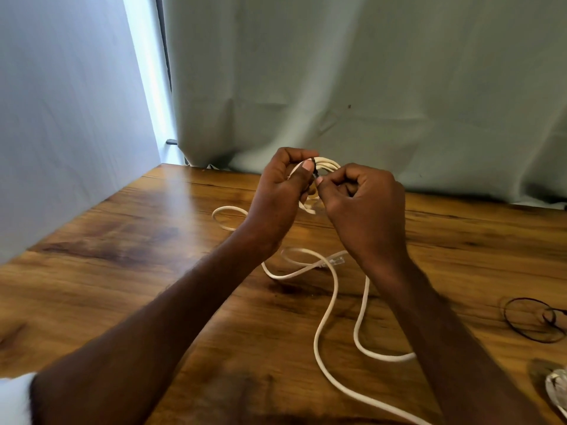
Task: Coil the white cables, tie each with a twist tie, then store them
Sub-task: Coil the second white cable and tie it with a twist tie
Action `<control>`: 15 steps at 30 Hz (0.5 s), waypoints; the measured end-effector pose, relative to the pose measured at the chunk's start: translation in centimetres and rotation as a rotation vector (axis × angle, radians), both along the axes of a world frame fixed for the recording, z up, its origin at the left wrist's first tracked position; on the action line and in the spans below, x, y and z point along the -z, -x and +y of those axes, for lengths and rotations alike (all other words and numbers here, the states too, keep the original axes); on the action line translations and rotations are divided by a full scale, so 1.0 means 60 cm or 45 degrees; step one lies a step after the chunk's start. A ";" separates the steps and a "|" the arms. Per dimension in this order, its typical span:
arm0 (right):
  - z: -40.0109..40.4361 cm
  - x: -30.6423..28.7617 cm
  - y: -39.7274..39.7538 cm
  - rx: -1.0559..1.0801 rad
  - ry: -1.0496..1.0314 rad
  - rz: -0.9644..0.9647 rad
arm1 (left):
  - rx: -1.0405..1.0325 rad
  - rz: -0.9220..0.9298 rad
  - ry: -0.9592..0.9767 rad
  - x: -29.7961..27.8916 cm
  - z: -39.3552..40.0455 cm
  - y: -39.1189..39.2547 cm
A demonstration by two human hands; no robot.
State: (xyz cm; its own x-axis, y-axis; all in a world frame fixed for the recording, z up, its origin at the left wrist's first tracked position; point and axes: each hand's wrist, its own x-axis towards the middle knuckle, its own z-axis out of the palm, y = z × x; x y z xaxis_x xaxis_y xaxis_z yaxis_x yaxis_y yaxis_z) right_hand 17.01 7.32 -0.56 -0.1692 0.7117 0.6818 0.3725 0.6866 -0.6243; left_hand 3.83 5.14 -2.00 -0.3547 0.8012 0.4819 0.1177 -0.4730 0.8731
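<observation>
While both hands are raised above the tabletop, a small coiled bundle of white cable [327,163] sits between them, near the far edge of the scene. A thin black twist tie [314,170] crosses the coil at the point where the two hands meet. Left hand [283,191] is curled around the coil's left side, thumb pressed on top. Right hand [363,199] is closed, fingertips pinching the tie's end right beside the left thumb. Below the hands, a second long white cable [325,317] lies loose on the brown wood-grain tabletop [122,271] in open loops, w/ a clear plastic plug [335,261] at one end. At right, approx. at the tabletop's edge, lies a thin black wire loop [532,320]; another white coil [557,391] shows in the lower right corner, mostly cut off. Pale grey-green cloth [368,72] hangs behind.
</observation>
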 end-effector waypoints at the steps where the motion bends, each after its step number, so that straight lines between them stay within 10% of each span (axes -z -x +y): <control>1: 0.000 -0.004 0.000 -0.029 0.080 0.046 | -0.031 0.033 -0.014 0.001 0.000 0.001; 6: 0.008 -0.023 -0.018 -0.396 0.802 0.544 | -0.082 0.247 -0.067 0.006 0.006 0.004; 15: 0.014 -0.028 -0.022 -0.529 0.953 0.820 | -0.091 0.435 -0.113 -0.002 0.011 0.004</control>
State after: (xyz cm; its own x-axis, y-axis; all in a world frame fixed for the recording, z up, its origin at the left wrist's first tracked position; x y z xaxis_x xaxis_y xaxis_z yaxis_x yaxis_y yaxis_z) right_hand 18.35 8.16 1.11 -0.2587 0.9553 0.1429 -0.3521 0.0445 -0.9349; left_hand 3.60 5.78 -1.90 -0.2145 0.7302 0.6487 0.4315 -0.5250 0.7336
